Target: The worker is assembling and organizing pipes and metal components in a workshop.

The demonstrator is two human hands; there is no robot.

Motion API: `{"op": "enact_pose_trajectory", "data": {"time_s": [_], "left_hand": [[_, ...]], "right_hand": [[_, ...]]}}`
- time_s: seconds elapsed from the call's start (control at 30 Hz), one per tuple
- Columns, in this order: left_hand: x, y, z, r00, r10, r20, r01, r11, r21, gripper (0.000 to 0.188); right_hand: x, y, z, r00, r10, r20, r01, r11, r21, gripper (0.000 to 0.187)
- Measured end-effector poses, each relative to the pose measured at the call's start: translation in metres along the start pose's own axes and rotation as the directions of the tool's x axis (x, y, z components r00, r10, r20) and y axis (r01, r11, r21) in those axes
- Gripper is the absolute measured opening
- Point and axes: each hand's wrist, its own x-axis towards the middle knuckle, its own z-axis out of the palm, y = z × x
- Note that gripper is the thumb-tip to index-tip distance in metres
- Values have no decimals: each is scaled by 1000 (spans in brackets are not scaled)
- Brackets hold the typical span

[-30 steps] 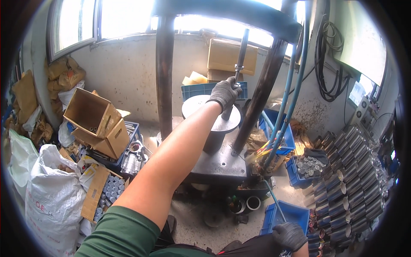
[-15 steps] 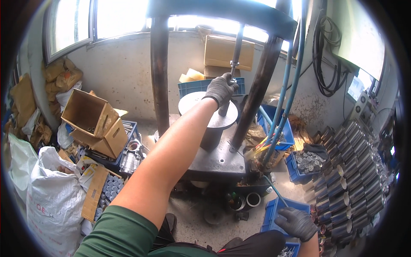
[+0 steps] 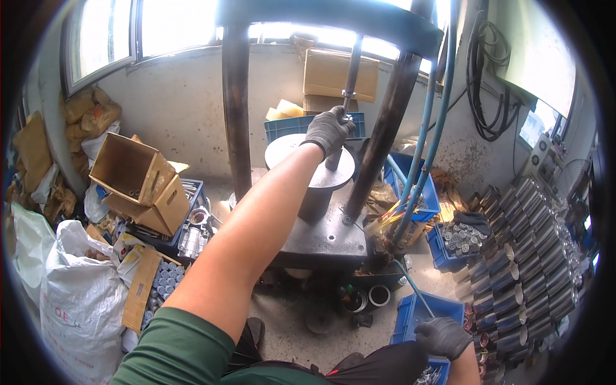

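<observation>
My left hand [image 3: 326, 131], in a grey glove, is closed around an upright metal rod [image 3: 333, 160] standing on a round metal plate [image 3: 282, 151]. Above the hand, a thinner shaft with a collar [image 3: 348, 94] comes down from the blue crossbeam [image 3: 333, 24] of a press. The plate rests on a dark cylinder [image 3: 314, 205] on the steel press bed [image 3: 314, 239]. Low on the right, my gloved right hand [image 3: 443, 338] has its fingers curled at the lower end of a thin blue lever [image 3: 414, 289]; the exact grip is partly hidden.
Dark press columns [image 3: 237, 115] flank the plate. On the left are cardboard boxes [image 3: 128, 167], a white sack [image 3: 80, 308] and a metal casting [image 3: 194, 237]. To the right, blue hoses [image 3: 428, 141], a crate of round parts [image 3: 443, 250] and stacked metal tubes [image 3: 520, 269] stand close.
The view has shifted slightly. My left hand stays on the rod, and my right hand stays at the end of the lever, with little other movement visible.
</observation>
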Motion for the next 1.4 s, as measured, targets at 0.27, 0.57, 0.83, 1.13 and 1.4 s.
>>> {"op": "enact_pose_trajectory", "data": {"time_s": [0.27,0.57,0.83,1.13,1.4], "left_hand": [[2,-3,0,1000,11,10,-11,1000,-16,44],[26,-23,4,987,-63,150,106,950,-295,33],[23,-25,6,994,-25,102,53,957,-287,32],[11,-13,-2,995,-35,90,53,977,-205,34],[9,-11,-2,998,-20,68,31,987,-161,35]], "right_hand": [[-1,-4,-15,953,50,-299,-11,991,132,27],[-1,-6,-11,1000,7,-25,-5,997,74,25],[-3,-3,-10,991,-9,-135,24,994,108,28],[-3,-2,-6,999,-13,-49,16,999,45,30],[-4,-10,-15,935,117,-334,-35,970,242,28]]}}
